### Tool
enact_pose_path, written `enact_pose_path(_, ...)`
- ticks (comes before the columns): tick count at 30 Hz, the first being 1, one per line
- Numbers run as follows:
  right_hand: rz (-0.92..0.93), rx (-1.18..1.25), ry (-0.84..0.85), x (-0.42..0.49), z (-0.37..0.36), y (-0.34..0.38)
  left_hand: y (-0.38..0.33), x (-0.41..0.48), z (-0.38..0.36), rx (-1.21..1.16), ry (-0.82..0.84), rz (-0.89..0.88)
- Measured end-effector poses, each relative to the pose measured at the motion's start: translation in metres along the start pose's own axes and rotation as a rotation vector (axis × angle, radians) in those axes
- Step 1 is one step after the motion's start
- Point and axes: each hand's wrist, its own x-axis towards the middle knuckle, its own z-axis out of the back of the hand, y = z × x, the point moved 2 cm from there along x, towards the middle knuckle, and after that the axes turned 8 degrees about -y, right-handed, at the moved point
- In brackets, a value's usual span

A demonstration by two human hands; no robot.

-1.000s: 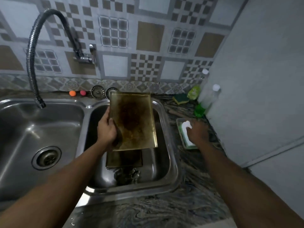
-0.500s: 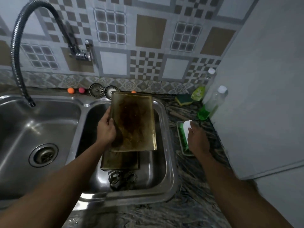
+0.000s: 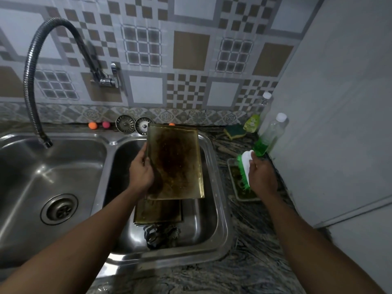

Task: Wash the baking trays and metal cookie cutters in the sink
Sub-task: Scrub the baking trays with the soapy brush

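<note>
A dark marbled table (image 3: 244, 272) runs along the near edge, around a steel double sink (image 3: 222, 219). At the near end of the right basin lies a heap of metal cookie cutters (image 3: 161, 235), and just behind them a stack of stained baking trays (image 3: 158, 213). Above that stack the left hand (image 3: 141, 174) grips the left edge of another baking tray (image 3: 178, 164), browned and dark in the middle, tilted over the basin. To the right, the right hand (image 3: 262, 177) is curled round a white scrubbing brush (image 3: 246, 166) with green bristles, over a small dish (image 3: 244, 194) on the table. Farther back stand a bottle of green liquid (image 3: 268, 139) and a sponge (image 3: 234, 130). A bendy tap hose (image 3: 31, 81) arches over the left basin.
</note>
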Motion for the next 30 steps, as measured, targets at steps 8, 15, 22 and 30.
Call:
enact_pose_path(8,-0.025,0.062,0.014,0.001,0.005,0.005,-0.005,-0.003,-0.002,-0.022,0.009,-0.006)
enact_pose_path(15,0.096,0.268,-0.129,0.009,0.027,0.067,-0.017,-0.009,-0.009,-0.016,0.021,-0.037)
enact_pose_path(22,0.255,0.255,0.089,0.0,-0.009,0.165,-0.018,-0.01,-0.02,0.031,0.003,-0.056)
enact_pose_path(30,0.31,0.032,0.085,-0.006,-0.028,0.21,-0.021,-0.012,-0.014,-0.009,0.075,-0.117)
